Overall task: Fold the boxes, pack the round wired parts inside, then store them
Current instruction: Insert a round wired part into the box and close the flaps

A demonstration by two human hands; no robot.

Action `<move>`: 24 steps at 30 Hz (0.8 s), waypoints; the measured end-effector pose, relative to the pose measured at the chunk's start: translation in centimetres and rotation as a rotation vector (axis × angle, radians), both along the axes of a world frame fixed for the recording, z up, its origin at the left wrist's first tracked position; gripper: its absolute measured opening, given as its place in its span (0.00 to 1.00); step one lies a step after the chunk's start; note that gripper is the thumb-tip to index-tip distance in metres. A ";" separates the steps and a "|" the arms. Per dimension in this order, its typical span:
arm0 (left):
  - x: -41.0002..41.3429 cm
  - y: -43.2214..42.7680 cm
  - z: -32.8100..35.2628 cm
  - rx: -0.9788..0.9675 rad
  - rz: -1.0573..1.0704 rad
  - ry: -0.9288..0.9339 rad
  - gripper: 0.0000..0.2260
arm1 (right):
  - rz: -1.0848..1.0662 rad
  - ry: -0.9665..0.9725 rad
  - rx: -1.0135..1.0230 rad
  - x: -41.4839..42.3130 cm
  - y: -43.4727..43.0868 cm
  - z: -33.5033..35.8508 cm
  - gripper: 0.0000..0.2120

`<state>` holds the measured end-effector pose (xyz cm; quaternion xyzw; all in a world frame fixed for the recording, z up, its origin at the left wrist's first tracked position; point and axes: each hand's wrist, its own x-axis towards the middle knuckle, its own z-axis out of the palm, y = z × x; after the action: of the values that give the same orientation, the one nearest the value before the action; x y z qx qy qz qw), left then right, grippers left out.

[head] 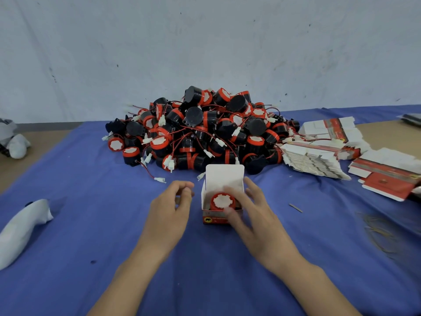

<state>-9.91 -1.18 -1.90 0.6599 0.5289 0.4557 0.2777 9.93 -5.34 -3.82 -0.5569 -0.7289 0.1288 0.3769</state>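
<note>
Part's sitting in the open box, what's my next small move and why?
Probably press the round part fully down with the right hand, whose thumb seems to touch its edge. Its red rim looks about level with the box opening, and the lid flap stands upright, so the part may block closing.

You have even, soft, moderate light, seemingly from overhead; only faint shadows lie on the counter (205, 258) beside your forearms. Your right hand (252, 215) is smeared with motion blur, while your left hand (173, 208) is sharper. The wide lens bows the counter's far edge, and detail softens toward the right corner.
</note>
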 end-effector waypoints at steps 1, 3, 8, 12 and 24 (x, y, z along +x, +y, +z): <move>0.1 0.2 -0.1 -0.033 -0.018 -0.027 0.07 | -0.027 0.061 0.048 0.0 -0.1 0.2 0.16; 0.3 0.5 -0.1 -0.090 -0.051 -0.070 0.07 | -0.129 0.233 0.091 0.1 -0.1 0.5 0.14; 1.0 1.1 -0.1 -0.215 -0.129 -0.181 0.05 | -0.238 0.330 -0.047 0.3 0.6 0.2 0.06; 1.2 1.5 -0.3 -0.257 -0.160 -0.150 0.07 | -0.204 0.391 -0.137 0.4 1.0 0.1 0.07; 2.6 1.6 -0.8 -0.195 -0.227 -0.012 0.04 | -0.189 0.005 -0.032 1.1 1.3 -0.9 0.08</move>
<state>-7.27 0.46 -2.73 0.6827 0.4909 0.3716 0.3934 11.08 -4.08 -4.69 -0.6287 -0.6701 0.1056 0.3802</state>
